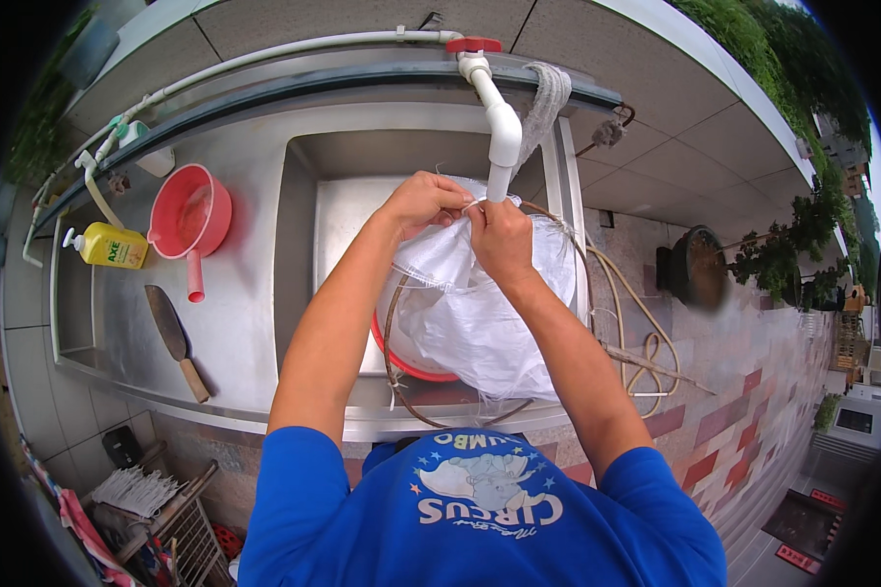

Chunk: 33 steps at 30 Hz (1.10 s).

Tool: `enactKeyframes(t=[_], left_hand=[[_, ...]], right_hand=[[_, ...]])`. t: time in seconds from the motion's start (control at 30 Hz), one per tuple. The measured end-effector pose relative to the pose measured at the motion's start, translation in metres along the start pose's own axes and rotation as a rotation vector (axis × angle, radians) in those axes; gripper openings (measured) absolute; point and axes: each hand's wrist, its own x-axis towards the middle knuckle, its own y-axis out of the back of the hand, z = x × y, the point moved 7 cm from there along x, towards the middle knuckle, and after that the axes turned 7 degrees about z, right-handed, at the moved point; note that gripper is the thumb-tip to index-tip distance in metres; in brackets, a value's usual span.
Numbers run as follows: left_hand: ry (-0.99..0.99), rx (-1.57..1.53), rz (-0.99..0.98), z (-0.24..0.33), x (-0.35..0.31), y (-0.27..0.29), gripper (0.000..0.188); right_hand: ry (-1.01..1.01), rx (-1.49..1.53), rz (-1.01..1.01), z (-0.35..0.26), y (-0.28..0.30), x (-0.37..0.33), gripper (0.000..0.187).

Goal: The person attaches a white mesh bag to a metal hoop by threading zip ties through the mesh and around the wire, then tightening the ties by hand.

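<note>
Over the sink my left hand (pixel 425 203) and my right hand (pixel 502 241) meet just below the white tap spout. The fingertips of both are pinched together on a thin white string (pixel 475 203); its ends are hidden by my fingers. Beneath them hangs a white woven sack (pixel 485 338), crumpled and partly see-through. A thin brown hoop (pixel 389 338) curves around the sack, with small white ties on it. Under the sack shows part of a red basin (pixel 411 369).
On the steel counter to the left lie a red dipper (pixel 191 210), a cleaver (pixel 169 328) with a wooden handle, and a yellow pump bottle (pixel 113 245). The white tap pipe (pixel 502 132) stands close above my hands. A hose (pixel 646 333) coils on the paving at right.
</note>
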Motion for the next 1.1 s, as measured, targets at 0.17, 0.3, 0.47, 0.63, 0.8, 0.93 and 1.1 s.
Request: enactKeyframes(t=[0.17,0.3,0.47,0.63,0.8,0.93,1.1], left_hand=[[-0.044,0.004,0.154,-0.011,0.003,0.001,0.011],[-0.194,0.173,0.415,-0.010,0.002,0.010,0.012],[-0.220,0.192,0.491,-0.023,0.007,0.009,0.011],[-0.159,0.203,0.522,-0.027,0.017,0.019,0.013],[-0.380,0.447,0.703,-0.005,-0.032,0.030,0.023],[-0.765,0.609,0.947,0.013,-0.137,-0.025,0.027],[-0.684,0.598,0.839,-0.072,-0.242,-0.101,0.021]], right_hand=[[-0.036,-0.057,-0.121,-0.004,-0.001,-0.012,0.012],[-0.110,0.026,-0.251,-0.007,0.002,-0.026,0.018],[-0.263,0.228,-0.307,0.000,0.012,-0.035,0.023],[-0.241,0.217,-0.430,0.016,0.001,-0.033,0.019],[-0.452,0.310,-0.478,0.025,0.050,-0.076,0.025],[-0.347,0.248,-0.414,0.024,0.151,-0.125,0.032],[0.097,0.059,-0.635,0.039,0.213,-0.194,0.035]])
